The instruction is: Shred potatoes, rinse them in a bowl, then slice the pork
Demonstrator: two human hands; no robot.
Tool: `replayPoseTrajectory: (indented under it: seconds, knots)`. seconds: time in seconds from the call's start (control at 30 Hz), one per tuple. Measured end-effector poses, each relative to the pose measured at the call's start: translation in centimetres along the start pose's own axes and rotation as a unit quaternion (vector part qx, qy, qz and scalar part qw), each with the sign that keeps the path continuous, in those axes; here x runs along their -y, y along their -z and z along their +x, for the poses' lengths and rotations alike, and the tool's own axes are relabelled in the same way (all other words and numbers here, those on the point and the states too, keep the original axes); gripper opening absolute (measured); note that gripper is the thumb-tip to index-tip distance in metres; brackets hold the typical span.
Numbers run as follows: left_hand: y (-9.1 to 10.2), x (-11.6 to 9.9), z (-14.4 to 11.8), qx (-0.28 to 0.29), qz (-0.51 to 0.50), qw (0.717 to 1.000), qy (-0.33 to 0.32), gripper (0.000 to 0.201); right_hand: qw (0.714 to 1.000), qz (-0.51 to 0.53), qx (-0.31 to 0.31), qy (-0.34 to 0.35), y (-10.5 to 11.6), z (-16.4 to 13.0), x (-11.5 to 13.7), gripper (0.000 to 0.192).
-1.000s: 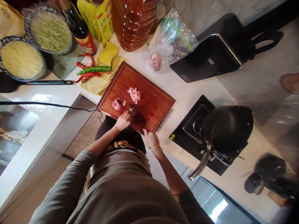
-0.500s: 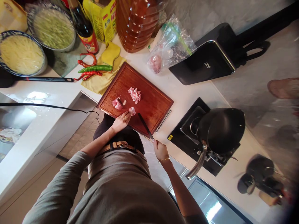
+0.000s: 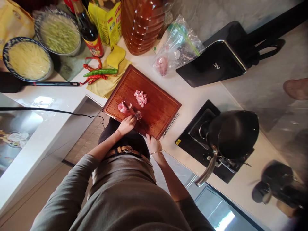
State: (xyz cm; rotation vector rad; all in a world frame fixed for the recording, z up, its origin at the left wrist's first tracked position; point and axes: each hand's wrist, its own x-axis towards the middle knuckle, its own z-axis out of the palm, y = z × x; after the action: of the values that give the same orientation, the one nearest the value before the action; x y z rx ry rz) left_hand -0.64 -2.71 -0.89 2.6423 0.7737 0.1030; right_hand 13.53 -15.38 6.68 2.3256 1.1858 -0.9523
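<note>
My left hand (image 3: 126, 125) is closed at the near edge of the wooden cutting board (image 3: 158, 112), its fingertips pressing on a small piece of raw meat (image 3: 138, 115). My right hand (image 3: 154, 145) grips a knife (image 3: 143, 127) by its handle, with the thin-looking blade angled toward that piece and the left fingertips. The handle is mostly hidden in the hand. Farther up the board lies a pile of sliced raw meat (image 3: 140, 98). A larger chunk of raw meat (image 3: 123, 107) sits left of it, with a small scrap beside it.
Red and green chili peppers (image 3: 101, 72) lie on a yellow cloth beyond the board. Bowls of shredded food (image 3: 29, 59), a sauce bottle (image 3: 92, 40) and a plastic bag (image 3: 168, 54) stand behind. Right are a knife block (image 3: 211, 64) and a black pot (image 3: 233, 134) on a cooktop.
My right hand has moved left with the knife, bringing the blade toward the small meat piece and turning it nearly edge-on. My left hand stays on that piece.
</note>
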Motion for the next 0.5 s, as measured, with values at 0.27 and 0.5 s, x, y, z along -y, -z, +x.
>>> replayPoseTrajectory:
  seconds: [0.27, 0.5]
  knots:
    - [-0.2, 0.0, 0.8, 0.021, 0.01, 0.999, -0.037, 0.033, 1.0, 0.003, 0.01, -0.003, -0.3, 0.3, -0.2, 0.052]
    - [-0.5, 0.0, 1.0, 0.025, 0.015, 0.999, -0.035, 0.034, 0.999, 0.008, 0.038, -0.02, 0.0, -0.7, -2.0, 0.049]
